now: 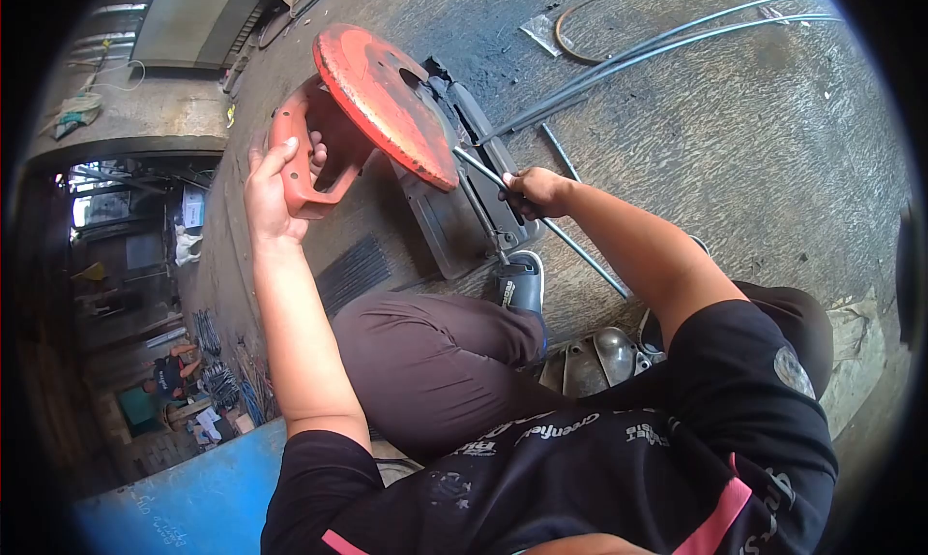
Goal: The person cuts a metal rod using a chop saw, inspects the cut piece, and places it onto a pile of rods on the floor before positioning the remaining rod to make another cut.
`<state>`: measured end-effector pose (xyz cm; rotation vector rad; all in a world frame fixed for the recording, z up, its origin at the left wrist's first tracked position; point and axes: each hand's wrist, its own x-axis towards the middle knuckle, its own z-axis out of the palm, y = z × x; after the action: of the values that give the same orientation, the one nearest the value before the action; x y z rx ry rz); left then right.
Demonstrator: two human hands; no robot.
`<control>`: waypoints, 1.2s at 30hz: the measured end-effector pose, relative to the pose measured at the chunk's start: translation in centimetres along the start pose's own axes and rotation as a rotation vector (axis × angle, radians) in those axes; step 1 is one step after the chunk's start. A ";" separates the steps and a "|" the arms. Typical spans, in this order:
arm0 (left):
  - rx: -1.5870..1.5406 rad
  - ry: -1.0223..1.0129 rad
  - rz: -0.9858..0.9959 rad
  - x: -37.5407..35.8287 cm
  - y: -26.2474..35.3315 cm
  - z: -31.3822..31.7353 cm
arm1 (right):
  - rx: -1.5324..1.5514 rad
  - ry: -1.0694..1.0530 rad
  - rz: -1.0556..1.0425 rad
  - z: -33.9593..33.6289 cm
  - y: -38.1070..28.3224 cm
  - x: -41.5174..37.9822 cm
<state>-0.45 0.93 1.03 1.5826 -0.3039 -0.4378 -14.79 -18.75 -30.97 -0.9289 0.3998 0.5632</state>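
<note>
Several long rods [619, 66] near red saw [379, 91]

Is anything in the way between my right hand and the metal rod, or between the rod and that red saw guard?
Nothing visible: your right hand grips the metal rod, and its end shows right beside the red guard's rim. The guard hides what's behind it.

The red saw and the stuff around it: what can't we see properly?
Head view:
- Left hand: some fingers hide behind the red handle.
- Thin rod: part is covered by the right hand.

Head view too:
- Long rods: far ends lost at the dark round edge.
- Blue sheet: writing too faint and small.
</note>
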 end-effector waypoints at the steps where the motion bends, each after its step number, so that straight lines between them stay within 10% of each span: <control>1: 0.000 0.000 0.001 0.0 0.0 0.0 | 0.020 -0.009 0.007 0.0 0.0 0.0; 36: -0.015 0.034 -0.014 -0.2 0.2 0.2 | -0.035 0.097 -0.103 0.5 0.5 1.6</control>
<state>-0.70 0.78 1.24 1.5765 -0.2629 -0.4234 -13.83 -17.66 -31.90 -1.0073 0.4277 0.4331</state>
